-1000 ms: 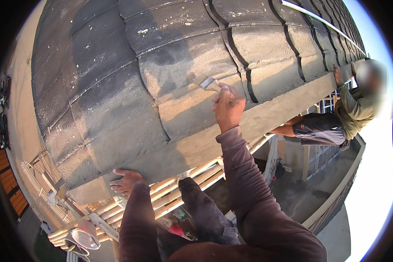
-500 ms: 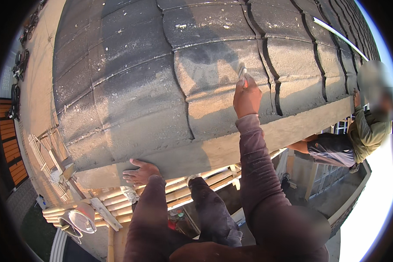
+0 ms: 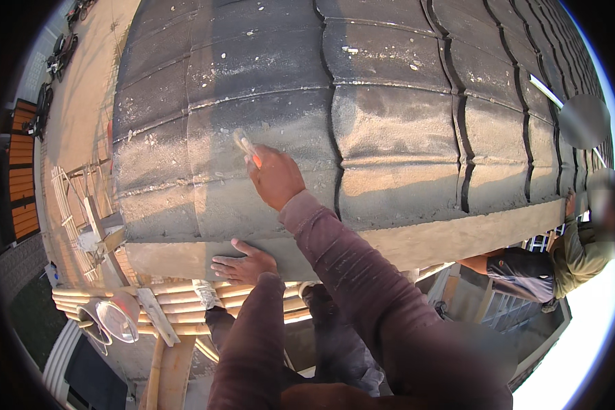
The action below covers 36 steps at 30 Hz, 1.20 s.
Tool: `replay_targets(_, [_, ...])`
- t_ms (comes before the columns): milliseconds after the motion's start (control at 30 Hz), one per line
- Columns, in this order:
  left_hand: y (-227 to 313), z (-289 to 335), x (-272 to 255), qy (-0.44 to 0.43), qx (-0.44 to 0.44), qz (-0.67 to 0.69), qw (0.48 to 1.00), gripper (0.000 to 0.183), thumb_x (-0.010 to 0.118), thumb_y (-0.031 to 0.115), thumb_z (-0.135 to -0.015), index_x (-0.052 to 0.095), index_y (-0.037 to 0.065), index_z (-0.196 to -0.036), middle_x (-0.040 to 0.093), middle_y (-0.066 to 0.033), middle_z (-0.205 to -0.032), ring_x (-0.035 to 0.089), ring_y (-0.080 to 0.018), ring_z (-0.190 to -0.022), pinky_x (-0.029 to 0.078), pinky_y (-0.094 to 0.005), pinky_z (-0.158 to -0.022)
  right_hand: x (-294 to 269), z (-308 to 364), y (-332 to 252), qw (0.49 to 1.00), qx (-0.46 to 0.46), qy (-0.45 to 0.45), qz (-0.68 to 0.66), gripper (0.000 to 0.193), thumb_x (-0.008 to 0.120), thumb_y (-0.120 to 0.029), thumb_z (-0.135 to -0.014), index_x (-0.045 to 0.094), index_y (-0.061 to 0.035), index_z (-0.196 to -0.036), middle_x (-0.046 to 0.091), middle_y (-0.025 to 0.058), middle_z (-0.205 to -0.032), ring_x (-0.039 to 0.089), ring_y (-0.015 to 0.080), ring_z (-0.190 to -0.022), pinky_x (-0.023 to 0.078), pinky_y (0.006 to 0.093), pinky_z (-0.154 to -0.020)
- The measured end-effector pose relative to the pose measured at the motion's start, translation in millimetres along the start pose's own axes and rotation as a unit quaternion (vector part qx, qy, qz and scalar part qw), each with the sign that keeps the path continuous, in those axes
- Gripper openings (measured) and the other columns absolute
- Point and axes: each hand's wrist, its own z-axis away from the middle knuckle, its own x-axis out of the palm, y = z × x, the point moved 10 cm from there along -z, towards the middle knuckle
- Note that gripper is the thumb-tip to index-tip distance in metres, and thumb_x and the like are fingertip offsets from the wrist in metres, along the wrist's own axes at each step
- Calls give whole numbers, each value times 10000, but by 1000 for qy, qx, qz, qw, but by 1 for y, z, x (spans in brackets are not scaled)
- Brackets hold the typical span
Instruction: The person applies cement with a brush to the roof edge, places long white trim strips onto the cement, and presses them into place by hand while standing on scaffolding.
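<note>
My right hand (image 3: 277, 179) is closed around a paintbrush (image 3: 243, 143) with pale bristles and a bit of orange at its handle. The bristles rest against a dark roof tile (image 3: 266, 109) just left of a raised, wavy tile joint. Grey dust or slurry coats the lower tiles. Lower down, my left hand (image 3: 246, 264) lies with its fingers spread on the smooth grey cement face (image 3: 171, 260) along the roof's edge; it holds nothing. Most of the brush handle is hidden inside my right fist.
Bamboo scaffold poles (image 3: 184, 307) run below the roof edge, under my feet. Two buckets (image 3: 119, 318) hang or stand at the lower left. Another person (image 3: 570, 249) works at the far right edge. A white strip (image 3: 546, 91) lies on the upper right tiles.
My right hand has carried the brush leftward across the tile joint onto the neighbouring tile. My left hand still lies flat on the cement edge. The whole view has shifted.
</note>
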Motion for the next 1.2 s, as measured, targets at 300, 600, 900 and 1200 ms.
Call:
replay_targets(300, [1,-2,-1,14,16,-25,999,909,260,698,-1022,169,16,-1615,150,-200,-1685,130,-357,-1564,143,-485,-1267,46,0,6,996,3,71,-47,317,624,-207,-984,661,35,-1187,711,240,-1023,695,419,-952,562,446,-823])
replay_targets(600, [3,-5,-3,-16,22,-1,1000,906,349,644,-1020,133,-5,-1615,100,-226,-1688,67,-358,-1576,56,-506,-1273,62,-21,69,987,51,-51,141,257,627,-228,-991,614,-27,-1150,709,216,-925,703,409,-892,546,489,-747])
replay_targets(900, [6,-4,-10,-19,21,26,999,919,394,633,-1007,127,-2,-1617,99,-221,-1691,46,-344,-1581,37,-506,-1274,60,-19,17,957,-155,-3,247,280,548,-361,-1034,480,-90,-1009,705,152,-798,688,398,-689,532,500,-623])
replay_targets(1200, [5,-3,-9,-33,11,3,999,901,340,651,-1022,132,8,-1618,116,-204,-1690,51,-337,-1579,54,-505,-1273,71,-34,45,963,-77,-105,238,292,508,-390,-1053,499,-101,-1009,691,160,-763,690,400,-700,532,512,-644])
